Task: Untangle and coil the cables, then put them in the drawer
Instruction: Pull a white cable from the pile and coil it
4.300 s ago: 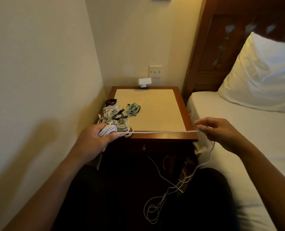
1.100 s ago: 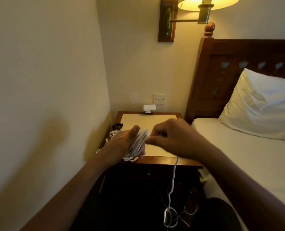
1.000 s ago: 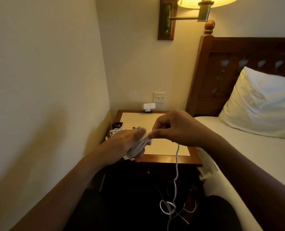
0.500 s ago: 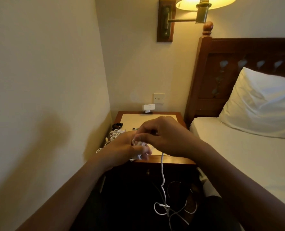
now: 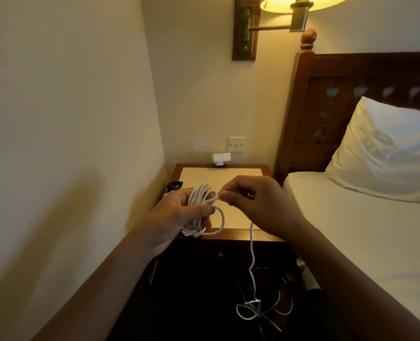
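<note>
One white cable (image 5: 200,194): left hand (image 5: 179,213) clasps its coil, right hand (image 5: 260,205) apparently pinches the strand.

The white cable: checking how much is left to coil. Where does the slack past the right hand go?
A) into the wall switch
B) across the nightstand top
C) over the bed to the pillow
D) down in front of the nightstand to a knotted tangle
D: from the right hand the white cable hangs past the nightstand's front edge to a knotted tangle below.

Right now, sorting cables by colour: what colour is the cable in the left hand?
White; the head view shows the cable looped in the left hand.
</note>
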The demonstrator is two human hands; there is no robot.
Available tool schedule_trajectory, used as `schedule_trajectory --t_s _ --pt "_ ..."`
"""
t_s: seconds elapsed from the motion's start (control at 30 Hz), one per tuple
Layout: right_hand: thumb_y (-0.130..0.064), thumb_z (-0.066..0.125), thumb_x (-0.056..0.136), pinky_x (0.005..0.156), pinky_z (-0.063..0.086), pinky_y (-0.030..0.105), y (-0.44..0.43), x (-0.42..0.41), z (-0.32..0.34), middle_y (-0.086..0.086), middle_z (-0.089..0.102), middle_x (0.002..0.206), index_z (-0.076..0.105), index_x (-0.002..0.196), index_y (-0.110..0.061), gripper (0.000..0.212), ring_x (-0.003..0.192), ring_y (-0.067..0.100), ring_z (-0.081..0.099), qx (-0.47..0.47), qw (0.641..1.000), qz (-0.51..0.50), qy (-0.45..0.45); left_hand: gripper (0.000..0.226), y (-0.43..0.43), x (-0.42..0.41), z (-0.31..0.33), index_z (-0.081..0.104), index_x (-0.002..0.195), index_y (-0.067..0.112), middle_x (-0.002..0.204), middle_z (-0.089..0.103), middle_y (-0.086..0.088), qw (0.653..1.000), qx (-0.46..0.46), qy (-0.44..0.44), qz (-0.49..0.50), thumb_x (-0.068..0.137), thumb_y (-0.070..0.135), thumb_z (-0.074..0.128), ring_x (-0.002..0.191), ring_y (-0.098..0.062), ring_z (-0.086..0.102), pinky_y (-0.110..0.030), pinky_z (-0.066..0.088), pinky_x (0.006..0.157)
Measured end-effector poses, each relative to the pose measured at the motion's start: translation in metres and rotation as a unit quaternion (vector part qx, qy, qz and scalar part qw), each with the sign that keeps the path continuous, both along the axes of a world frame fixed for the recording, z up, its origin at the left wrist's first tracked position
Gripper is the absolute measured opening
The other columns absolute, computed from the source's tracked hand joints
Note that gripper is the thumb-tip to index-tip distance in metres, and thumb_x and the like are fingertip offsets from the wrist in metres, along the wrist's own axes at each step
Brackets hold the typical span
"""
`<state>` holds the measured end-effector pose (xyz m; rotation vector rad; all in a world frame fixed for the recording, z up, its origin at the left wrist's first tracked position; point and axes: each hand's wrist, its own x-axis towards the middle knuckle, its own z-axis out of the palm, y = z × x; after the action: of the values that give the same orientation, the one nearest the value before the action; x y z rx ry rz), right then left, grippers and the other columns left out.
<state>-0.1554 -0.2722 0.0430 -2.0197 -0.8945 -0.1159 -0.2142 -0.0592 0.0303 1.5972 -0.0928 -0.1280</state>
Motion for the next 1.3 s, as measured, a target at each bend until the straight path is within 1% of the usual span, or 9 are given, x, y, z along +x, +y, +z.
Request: schedule_trajectory --t_s 0.13,0.23,0.37,0.5,0.63,0.77,0.93,1.13,1.3 --pt "-0.026 0.072 0.095 0.080 0.056 0.017 0.011 -0.009 -0.002 -0.013 0.072 0.097 0.071 0.114 -0.023 0.019 0.090 -0.001 0.067 -0.018 0.999 0.006 -0.036 0.027 -0.006 0.002 -0.005 0.065 0.116 0.006 0.090 0.069 -0.011 1.000 0.020 0.002 -0.010 0.091 0.014 0.071 0.079 -0.022 0.066 -0.034 0.054 0.075" --pt "-0.042 0.067 0.096 0.070 0.055 0.018 0.008 -0.003 -0.010 -0.014 0.066 0.101 0.058 0.122 -0.030 0.030 0.088 -0.003 0.064 -0.042 0.998 -0.027 0.028 0.023 -0.004 0.003 -0.005 0.065 0.115 0.004 0.089 0.065 -0.013 0.998 -0.063 -0.006 -0.012 0.094 0.013 0.068 0.077 -0.020 0.064 -0.031 0.053 0.071" --pt "-0.028 0.064 0.101 0.077 0.060 0.031 0.002 -0.001 -0.030 -0.007 0.070 0.091 0.067 0.110 -0.024 0.010 0.081 0.007 0.068 -0.106 0.993 -0.013 0.048 0.029 0.002 0.004 -0.009 0.063 0.119 0.002 0.090 0.063 -0.014 0.994 -0.108 -0.005 -0.027 0.093 0.012 0.070 0.078 -0.020 0.064 -0.031 0.055 0.072" --pt "-0.019 0.074 0.094 0.076 0.063 0.028 0.004 0.003 -0.027 -0.007 0.072 0.093 0.066 0.106 -0.022 0.015 0.079 0.007 0.074 -0.037 0.995 -0.030 0.088 0.034 0.000 0.003 -0.014 0.062 0.117 0.001 0.088 0.064 -0.013 0.991 -0.115 0.008 -0.068 0.084 0.008 0.067 0.078 -0.020 0.064 -0.030 0.056 0.072" --pt "-0.017 0.077 0.090 0.073 0.063 0.026 0.008 0.004 -0.017 -0.006 0.072 0.091 0.067 0.100 -0.019 0.014 0.078 0.010 0.075 0.028 0.997 -0.063 0.043 0.033 0.000 0.002 -0.013 0.060 0.112 -0.001 0.088 0.067 -0.015 0.992 -0.070 0.033 -0.103 0.080 0.006 0.066 0.077 -0.023 0.065 -0.034 0.056 0.074" --pt "-0.011 0.076 0.090 0.071 0.060 0.017 0.005 0.006 -0.002 -0.004 0.075 0.089 0.070 0.096 -0.013 0.009 0.078 0.006 0.076 0.025 0.998 -0.039 0.050 0.028 0.006 0.001 -0.011 0.061 0.109 0.002 0.084 0.066 -0.015 0.983 -0.064 0.042 -0.164 0.082 0.006 0.065 0.072 -0.024 0.064 -0.033 0.055 0.071" --pt "-0.004 0.075 0.089 0.080 0.063 0.028 0.004 0.012 -0.002 0.001 0.077 0.092 0.072 0.097 -0.007 0.008 0.087 0.013 0.077 0.021 0.997 0.008 0.072 0.022 0.014 0.000 -0.012 0.061 0.112 0.002 0.083 0.064 -0.013 0.968 -0.079 0.025 -0.237 0.092 0.010 0.063 0.070 -0.020 0.063 -0.030 0.054 0.071" --pt "-0.005 0.073 0.092 0.083 0.062 0.025 0.010 0.014 0.009 -0.013 0.075 0.086 0.079 0.099 -0.016 0.015 0.082 0.004 0.074 -0.098 0.995 0.019 0.013 0.020 0.006 0.004 -0.020 0.060 0.121 0.005 0.084 0.069 -0.004 0.962 0.208 0.040 -0.174 0.101 0.011 0.059 0.076 -0.019 0.066 -0.034 0.055 0.077" --pt "-0.005 0.069 0.095 0.077 0.061 0.019 0.007 0.024 0.032 -0.014 0.075 0.085 0.080 0.103 -0.017 0.018 0.078 0.002 0.074 -0.128 0.991 0.021 0.013 0.025 0.002 0.001 -0.013 0.059 0.125 0.009 0.087 0.069 -0.004 0.965 0.195 0.031 -0.171 0.100 0.011 0.061 0.082 -0.020 0.067 -0.034 0.054 0.082"
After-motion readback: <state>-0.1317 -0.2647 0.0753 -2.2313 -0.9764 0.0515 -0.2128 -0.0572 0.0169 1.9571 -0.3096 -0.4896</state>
